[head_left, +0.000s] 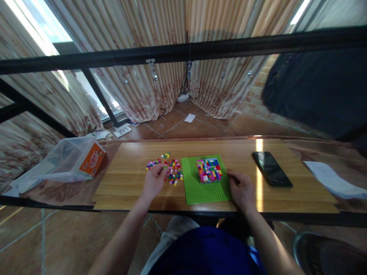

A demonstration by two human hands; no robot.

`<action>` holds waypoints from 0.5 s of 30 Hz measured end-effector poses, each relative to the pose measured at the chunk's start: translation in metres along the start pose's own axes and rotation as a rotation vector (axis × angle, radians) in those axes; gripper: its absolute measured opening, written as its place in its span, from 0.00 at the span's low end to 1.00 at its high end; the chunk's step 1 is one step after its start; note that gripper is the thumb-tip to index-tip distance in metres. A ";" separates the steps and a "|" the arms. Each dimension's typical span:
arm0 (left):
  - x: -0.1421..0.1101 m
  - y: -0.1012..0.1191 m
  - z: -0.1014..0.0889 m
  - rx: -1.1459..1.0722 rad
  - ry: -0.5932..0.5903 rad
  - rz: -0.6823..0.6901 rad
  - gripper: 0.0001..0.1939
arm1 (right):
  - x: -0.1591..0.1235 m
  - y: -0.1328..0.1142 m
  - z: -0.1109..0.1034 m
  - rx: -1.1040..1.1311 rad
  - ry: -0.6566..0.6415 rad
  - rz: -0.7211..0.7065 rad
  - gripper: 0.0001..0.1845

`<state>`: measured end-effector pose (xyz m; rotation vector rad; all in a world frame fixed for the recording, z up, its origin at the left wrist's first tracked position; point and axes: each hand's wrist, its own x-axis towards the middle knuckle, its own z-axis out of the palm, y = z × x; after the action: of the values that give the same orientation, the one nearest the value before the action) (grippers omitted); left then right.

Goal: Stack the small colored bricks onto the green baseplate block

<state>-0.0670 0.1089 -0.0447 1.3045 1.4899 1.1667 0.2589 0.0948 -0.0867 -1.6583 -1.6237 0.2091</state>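
Note:
My left hand (155,178) is over a loose pile of small coloured toy bricks (176,176) on the table's left half. Its thumb and forefinger are pinched together, with a small green brick (165,167) showing at the tips. Right of the pile lies a green studded baseplate (191,194). On it stands a square block of many-coloured bricks (209,170), built several studs wide. At the baseplate's right edge rests my right hand (242,189), fingers curled and fingertips close to the block. Whatever those fingers may hold is hidden.
A black phone (272,169) lies on the wooden table (129,152) to the right, with white paper (334,177) beyond it. At the left stands a clear plastic box (69,158) with an orange label. A dark metal bar (172,53) crosses before the curtains.

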 end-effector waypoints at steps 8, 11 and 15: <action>0.002 -0.005 0.000 -0.014 0.032 0.011 0.11 | 0.000 0.000 0.000 0.006 -0.004 0.005 0.14; 0.005 -0.009 -0.002 0.196 -0.004 0.026 0.11 | 0.000 -0.001 0.000 0.018 0.008 0.012 0.14; 0.006 -0.001 -0.004 0.552 -0.013 0.106 0.13 | 0.000 -0.002 0.000 0.022 0.017 0.008 0.13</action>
<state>-0.0715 0.1143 -0.0450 1.7669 1.8268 0.8299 0.2578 0.0949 -0.0853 -1.6459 -1.5971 0.2156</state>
